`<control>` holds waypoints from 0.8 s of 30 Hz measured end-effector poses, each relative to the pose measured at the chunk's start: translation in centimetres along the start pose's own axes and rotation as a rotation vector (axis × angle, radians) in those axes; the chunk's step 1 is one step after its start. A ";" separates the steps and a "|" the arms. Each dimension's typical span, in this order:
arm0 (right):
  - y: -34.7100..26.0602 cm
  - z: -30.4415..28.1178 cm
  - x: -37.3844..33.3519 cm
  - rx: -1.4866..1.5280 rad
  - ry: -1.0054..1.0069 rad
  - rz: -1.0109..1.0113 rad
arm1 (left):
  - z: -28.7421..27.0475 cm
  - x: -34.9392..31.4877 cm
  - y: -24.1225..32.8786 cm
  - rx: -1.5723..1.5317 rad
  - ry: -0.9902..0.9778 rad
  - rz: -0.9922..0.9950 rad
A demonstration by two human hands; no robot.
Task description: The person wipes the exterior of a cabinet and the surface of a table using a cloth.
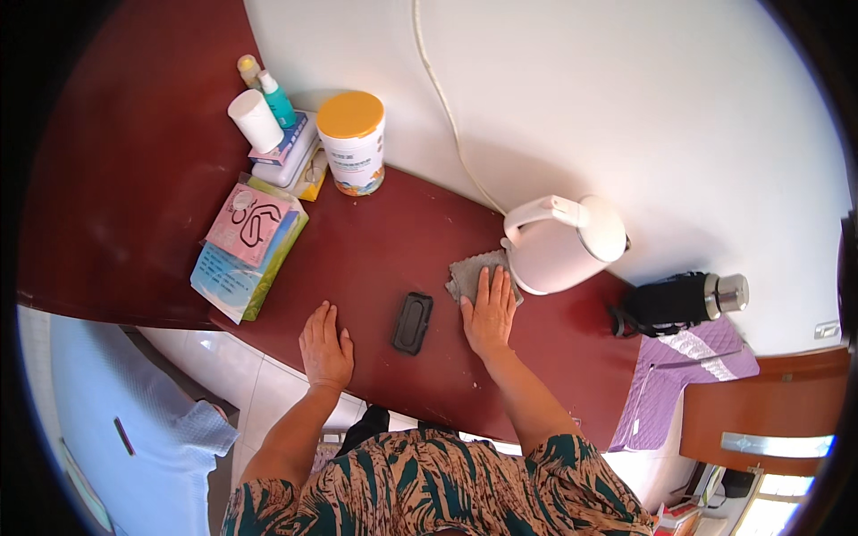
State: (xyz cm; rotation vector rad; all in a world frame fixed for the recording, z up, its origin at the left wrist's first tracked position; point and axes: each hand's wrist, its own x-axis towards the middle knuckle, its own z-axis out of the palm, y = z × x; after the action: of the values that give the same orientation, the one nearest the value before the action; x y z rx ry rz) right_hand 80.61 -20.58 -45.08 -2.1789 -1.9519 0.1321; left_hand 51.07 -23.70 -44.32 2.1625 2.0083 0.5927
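Two bare hands on a dark red wooden tabletop (393, 241): left hand (325, 347) flat, fingers together, holding nothing; right hand (490, 311) flat, pressing a small grey cloth (468, 275) against a white plastic kettle (561, 243). Between them, a black rectangular case (413, 322). Farther left, an orange-lidded white canister (353, 141).

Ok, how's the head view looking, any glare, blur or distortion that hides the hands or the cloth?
In the head view, both the left hand and the right hand are sharp and evenly lit, as is the grey cloth. Fisheye bends the table edge and darkens the corners. Glare washes out only the lower right corner; the white kettle casts a soft shadow.
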 end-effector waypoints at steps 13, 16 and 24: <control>-6.4 3.9 11.3 0.002 0.050 -0.115 | -0.5 0.2 0.0 -0.009 -0.048 -0.010; -8.5 3.8 13.3 0.029 -0.017 -0.154 | -0.7 0.3 0.0 -0.028 -0.058 -0.026; -9.2 3.4 16.9 0.030 -0.145 -0.383 | -1.1 0.5 0.1 -0.073 -0.057 -0.020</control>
State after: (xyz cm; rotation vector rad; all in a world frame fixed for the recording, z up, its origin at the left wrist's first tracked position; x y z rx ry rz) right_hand 72.99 -2.56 -45.17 -1.7794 -2.3876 0.2604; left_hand 50.82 -23.44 -43.21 2.0912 1.9456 0.5856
